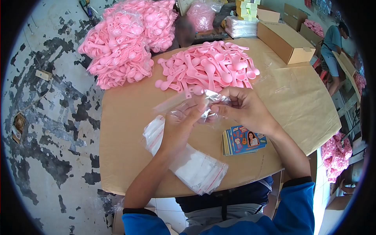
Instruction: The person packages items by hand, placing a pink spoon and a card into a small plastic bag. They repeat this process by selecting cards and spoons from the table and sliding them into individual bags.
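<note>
Both of my hands are over the middle of the table, fingers pinching a small clear plastic bag. My left hand grips its left side and my right hand its right edge. Shiny glare hides whether anything is inside the bag. Just beyond it lies a loose heap of pink plastic spoons. A stack of flat clear bags with red strips lies partly under my left forearm. Below my right hand sits a pile of printed cards, the top one blue with a picture of a person and a guitar.
Large clear sacks of pink spoons stand at the table's back left. A cardboard box rests at the back right, near wrapped plastic packs. Brown paper covers the table. Another person is at the far right.
</note>
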Demonstrator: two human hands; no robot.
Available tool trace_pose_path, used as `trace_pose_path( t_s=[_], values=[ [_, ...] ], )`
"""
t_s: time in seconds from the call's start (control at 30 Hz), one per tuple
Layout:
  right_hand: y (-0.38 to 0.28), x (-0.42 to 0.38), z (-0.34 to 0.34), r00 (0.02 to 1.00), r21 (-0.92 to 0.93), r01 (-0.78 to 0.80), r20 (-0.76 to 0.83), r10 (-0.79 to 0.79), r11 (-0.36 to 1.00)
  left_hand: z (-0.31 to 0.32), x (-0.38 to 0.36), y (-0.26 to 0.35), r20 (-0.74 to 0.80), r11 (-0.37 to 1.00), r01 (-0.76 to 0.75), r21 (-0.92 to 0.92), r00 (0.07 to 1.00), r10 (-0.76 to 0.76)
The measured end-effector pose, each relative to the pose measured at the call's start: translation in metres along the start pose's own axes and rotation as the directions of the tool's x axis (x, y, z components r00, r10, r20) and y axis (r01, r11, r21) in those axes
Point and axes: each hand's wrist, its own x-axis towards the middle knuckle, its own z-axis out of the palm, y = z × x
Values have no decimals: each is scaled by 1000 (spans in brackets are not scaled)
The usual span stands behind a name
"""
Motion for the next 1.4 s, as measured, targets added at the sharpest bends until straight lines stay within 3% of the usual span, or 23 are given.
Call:
trace_pose_path(
  t_s=[0.1,0.17,0.27,0.37,0.43,0.5,0.6,0.7,0.9,1.0,1.1,1.2,1.3,1.4],
  values=[
    [4,0,0,1000,41,27,11,-27,999,1,2,1,4,999,-12,-39,1000,12],
    [2,-1,-1,999,22,54,9,-54,998,-3,3,-2,-64,999,-22,45,998,25],
    [-3,-2,0,999,28,-41,25,41,999,-8,3,-2,-56,998,-17,54,998,20],
    [-10,-6,-14,984,-202,-47,160,80,978,-13,5,2,-34,999,27,-24,999,-27],
    [-5,-16,-43,911,-554,345,392,-128,758,-13,6,4,-60,997,43,-57,997,-47],
    [-10,-23,-61,853,-690,305,504,134,657,-10,7,5,-120,998,35,-59,992,-42],
    [-17,-23,-66,833,-646,-35,403,379,763,-8,7,1,-124,999,32,-34,992,-36],
    [-20,-19,-62,925,-652,6,292,243,758,-8,7,-4,-122,997,16,-69,992,-25],
    [-29,-17,-58,941,-644,39,281,189,764,-8,4,-3,-157,998,23,-50,987,-31],
    [-20,-18,-63,937,-728,109,303,175,677,-9,4,-3,-168,998,21,-66,985,-32],
    [-6,-16,-62,920,-633,291,392,-27,717,-9,5,-2,-165,997,21,-69,986,-32],
    [-12,-16,-62,911,-559,371,374,-174,741,-8,4,-2,-168,998,10,-61,986,-20],
    [-10,-10,-58,996,-475,83,66,-59,876,-10,4,-3,-158,996,-14,-93,987,-1],
    [-25,-10,-36,982,-334,-185,-38,183,924,-7,4,-3,-202,985,-19,-170,979,-16]
  ],
)
